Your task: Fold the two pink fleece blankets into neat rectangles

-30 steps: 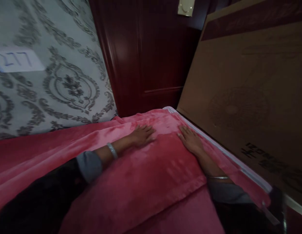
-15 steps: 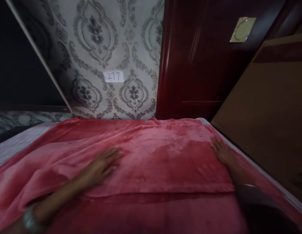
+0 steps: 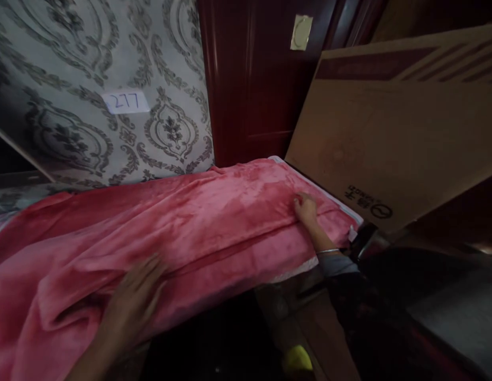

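Note:
A pink-red plush blanket (image 3: 230,206) lies folded over itself on a low table-like surface, with its upper layer's edge running across the front. My left hand (image 3: 135,296) rests on the blanket near that edge at the lower left, its fingers stretched out and slightly blurred. Loose wrinkles bunch up beside it. Over at the right end, my right hand (image 3: 306,208) is on the blanket close to the fold line. Its fingers are curled against the cloth, and the fingertips are partly hidden.
A large cardboard box (image 3: 389,132) leans at the right, beyond the surface's edge. Behind are a patterned wall (image 3: 170,69) with a paper label (image 3: 126,101) reading 277 and a dark red wooden panel (image 3: 249,79). Something yellow (image 3: 297,360) lies below.
The view has turned to the right, showing more of the box and the surface's front edge. My right hand's fingers have gone from spread to curled; my left remains stretched out.

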Demonstrator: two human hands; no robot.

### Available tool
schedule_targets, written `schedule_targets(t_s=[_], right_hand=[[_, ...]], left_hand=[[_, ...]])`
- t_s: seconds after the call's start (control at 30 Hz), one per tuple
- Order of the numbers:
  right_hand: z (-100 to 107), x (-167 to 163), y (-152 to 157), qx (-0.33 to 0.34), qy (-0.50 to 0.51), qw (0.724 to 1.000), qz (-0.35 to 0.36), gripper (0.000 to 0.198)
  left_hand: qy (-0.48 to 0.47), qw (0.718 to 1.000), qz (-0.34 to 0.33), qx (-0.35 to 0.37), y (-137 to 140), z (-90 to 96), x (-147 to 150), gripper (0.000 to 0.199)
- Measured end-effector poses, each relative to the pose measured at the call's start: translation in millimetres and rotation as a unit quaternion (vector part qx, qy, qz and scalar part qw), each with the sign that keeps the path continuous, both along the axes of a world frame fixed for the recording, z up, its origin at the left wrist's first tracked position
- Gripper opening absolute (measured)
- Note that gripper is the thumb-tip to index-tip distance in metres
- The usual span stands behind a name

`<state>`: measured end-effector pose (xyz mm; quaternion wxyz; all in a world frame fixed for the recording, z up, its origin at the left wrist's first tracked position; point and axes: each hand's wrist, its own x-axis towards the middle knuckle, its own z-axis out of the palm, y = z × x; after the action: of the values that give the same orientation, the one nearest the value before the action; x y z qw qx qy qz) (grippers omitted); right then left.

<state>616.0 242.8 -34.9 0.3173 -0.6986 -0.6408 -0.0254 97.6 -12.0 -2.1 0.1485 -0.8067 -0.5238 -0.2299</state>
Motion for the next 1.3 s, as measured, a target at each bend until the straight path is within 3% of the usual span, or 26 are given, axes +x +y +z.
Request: schedule_targets(t_s=[0.07,0.17,0.33,0.47,0.6,0.77,1.0,1.17,1.3], right_hand=[[-6,-11,-23,0.011,-0.008,0.999,0.048,0.042],[-18,-23,-50,0.030,-0.028,0.993,0.107,0.043],[-30,-33,-72,-0.019,-0.075,0.995,0.060,0.049],[-26,-37,-79,-0.055,-0.098,0.993,0.041,0.052],[-23,-39,-82,-0.059,-0.093,0.993,0.035,0.053],[-20,-41,-85,-0.062,-0.094,0.993,0.032,0.054],[-19,-43,-86,-0.059,-0.088,0.994,0.026,0.053],[-20,-44,-85,-0.049,-0.083,0.995,0.024,0.052],[-19,-46,-85,-0.052,-0.085,0.995,0.025,0.052]], left_hand=[[0.021,1.000,-0.020,-0.012,19,-0.3,23,0.038],[0.047,0.997,0.007,-0.062,41,5.2,46,0.038],[0.071,0.979,0.095,-0.164,50,13.8,56,0.040],[0.073,0.977,0.038,-0.198,44,14.7,50,0.047],[0.056,0.978,0.025,-0.199,41,14.9,43,0.040],[0.061,0.987,0.039,-0.144,34,14.3,38,0.037],[0.099,0.977,0.036,-0.187,30,5.8,29,0.031],[0.126,0.978,0.030,-0.164,48,14.0,65,0.036],[0.105,0.980,-0.052,-0.163,77,12.0,113,0.045]])
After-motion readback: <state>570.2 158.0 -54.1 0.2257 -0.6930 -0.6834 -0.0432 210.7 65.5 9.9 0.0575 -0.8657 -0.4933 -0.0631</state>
